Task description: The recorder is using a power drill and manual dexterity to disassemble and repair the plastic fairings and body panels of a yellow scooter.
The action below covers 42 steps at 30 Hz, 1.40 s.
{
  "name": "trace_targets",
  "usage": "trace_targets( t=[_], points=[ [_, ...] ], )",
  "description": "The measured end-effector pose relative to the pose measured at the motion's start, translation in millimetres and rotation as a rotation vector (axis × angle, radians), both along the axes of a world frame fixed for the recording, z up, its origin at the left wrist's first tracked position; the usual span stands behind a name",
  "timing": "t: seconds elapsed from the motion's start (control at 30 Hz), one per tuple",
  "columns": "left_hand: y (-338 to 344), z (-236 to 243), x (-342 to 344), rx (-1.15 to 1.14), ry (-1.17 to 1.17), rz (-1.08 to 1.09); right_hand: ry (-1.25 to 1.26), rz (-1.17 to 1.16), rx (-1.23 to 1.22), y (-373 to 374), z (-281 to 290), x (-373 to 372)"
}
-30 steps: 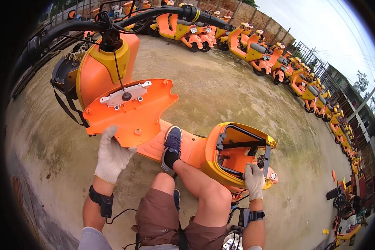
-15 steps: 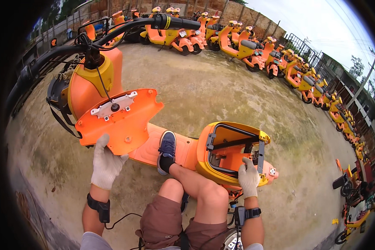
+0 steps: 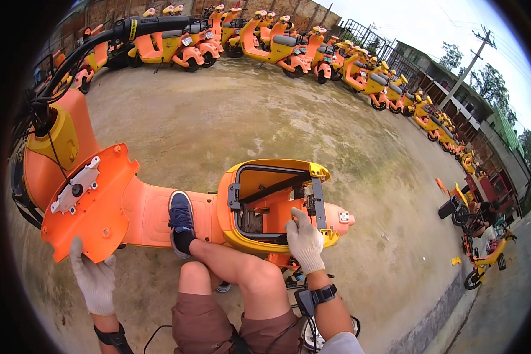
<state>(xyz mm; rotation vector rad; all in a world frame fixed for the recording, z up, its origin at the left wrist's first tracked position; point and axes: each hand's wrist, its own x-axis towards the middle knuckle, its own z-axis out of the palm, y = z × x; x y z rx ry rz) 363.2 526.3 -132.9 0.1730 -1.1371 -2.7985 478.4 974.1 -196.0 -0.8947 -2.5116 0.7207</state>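
An orange plastic scooter panel [image 3: 109, 194] tilts across the front of an orange and yellow scooter, with a white bracket [image 3: 78, 187] fixed on it. A thin black cable runs from the bracket up toward the handlebar. At the panel's lower edge, my left hand [image 3: 94, 280] in a white knit glove pinches it. Also gloved, my right hand [image 3: 307, 242] hovers over or rests on the near rim of the open seat compartment [image 3: 229, 224]; I cannot tell which. Its fingers are curled, and what they hold, if anything, is hidden.
My blue shoe [image 3: 182, 213] stands on the scooter's orange footboard [image 3: 147, 215]. Left of it, the black handlebar [image 3: 94, 40] reaches over the ground. Rows of similar scooters [image 3: 277, 44] line the far wall. A partly dismantled yellow scooter [image 3: 484, 256] stands at the right.
The view has swung right, so the scooter and both hands sit further left in it. My left hand still grips the panel; my right hand stays by the compartment rim.
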Motion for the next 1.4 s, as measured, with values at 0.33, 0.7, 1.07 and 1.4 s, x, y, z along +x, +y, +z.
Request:
trace_targets(
  t=[0.33,0.7,1.07,1.4],
  points=[
    [4.7,-10.4,-1.8,0.035,0.003,0.057,0.237,0.119,-0.625,-11.9,47.8,7.9],
    [36.9,17.6,7.5,-0.037,0.112,-0.062,0.063,0.775,-0.847,-141.5,165.9,-77.9],
    [17.8,13.7,13.5,-0.083,0.045,-0.022,0.281,1.046,-0.426,-252.5,162.2,-196.8],
    [15.7,21.4,9.6,-0.132,0.087,0.002,0.304,0.997,-0.402,-283.2,136.5,-216.7]
  ],
)
